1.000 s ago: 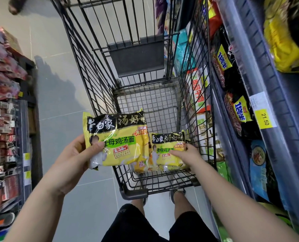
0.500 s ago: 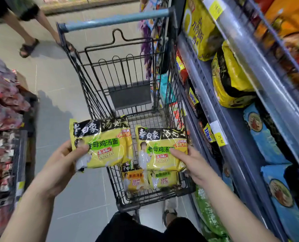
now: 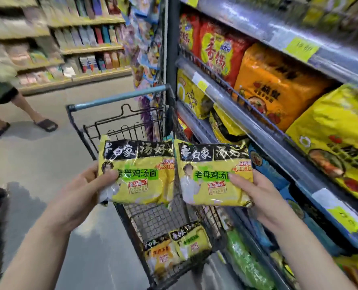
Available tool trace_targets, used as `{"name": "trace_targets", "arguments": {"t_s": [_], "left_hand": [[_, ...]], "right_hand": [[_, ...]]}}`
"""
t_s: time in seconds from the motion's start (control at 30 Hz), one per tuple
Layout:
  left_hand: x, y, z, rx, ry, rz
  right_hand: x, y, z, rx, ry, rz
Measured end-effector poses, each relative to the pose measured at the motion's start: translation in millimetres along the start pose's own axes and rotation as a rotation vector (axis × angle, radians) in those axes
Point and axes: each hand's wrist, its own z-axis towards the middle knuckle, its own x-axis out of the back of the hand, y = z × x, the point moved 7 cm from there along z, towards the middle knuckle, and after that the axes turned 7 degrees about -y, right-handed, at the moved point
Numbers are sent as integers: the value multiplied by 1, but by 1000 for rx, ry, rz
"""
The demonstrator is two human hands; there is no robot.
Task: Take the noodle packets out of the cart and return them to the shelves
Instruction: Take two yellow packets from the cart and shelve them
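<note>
**In a supermarket aisle, beside the noodle shelves (image 3: 257, 116)**

The left hand (image 3: 83, 191) grips a yellow noodle packet (image 3: 140, 174) by its left edge, thumb across the front. Just beside it, the right hand (image 3: 263, 199) grips a matching packet (image 3: 209, 178). Below them, two more packets (image 3: 176, 245) lie in the wire cart (image 3: 119, 97). The noodle shelves rise at right.

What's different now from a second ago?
The right hand has lifted the right packet up out of the cart and now holds it level beside the left packet. Nothing was let go: the left hand grips the same packet as before, only raised a little. Two more packets lie in the cart, which stays beside the shelves.
</note>
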Motion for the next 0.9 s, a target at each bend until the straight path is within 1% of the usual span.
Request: {"name": "trace_targets", "arguments": {"t_s": [0.17, 0.27, 0.4, 0.5, 0.7, 0.8, 0.9], "left_hand": [[-37, 22, 3, -55, -277, 45], [-73, 31, -4, -18, -406, 41], [-128, 37, -25, -5, -581, 78], [-174, 33, -48, 30, -694, 117], [-272, 17, -120, 63, -885, 131], [-322, 10, -168, 46, -922, 108], [-374, -2, -230, 27, -993, 74]], "right_hand": [[0, 8, -97, 60, 249, 115], [-1, 19, -159, 71, 402, 155], [5, 29, -245, 135, 630, 207], [8, 39, -313, 178, 765, 233], [16, 65, -452, 258, 964, 293], [18, 81, -533, 336, 1062, 298], [17, 96, -618, 376, 1146, 279]]}}
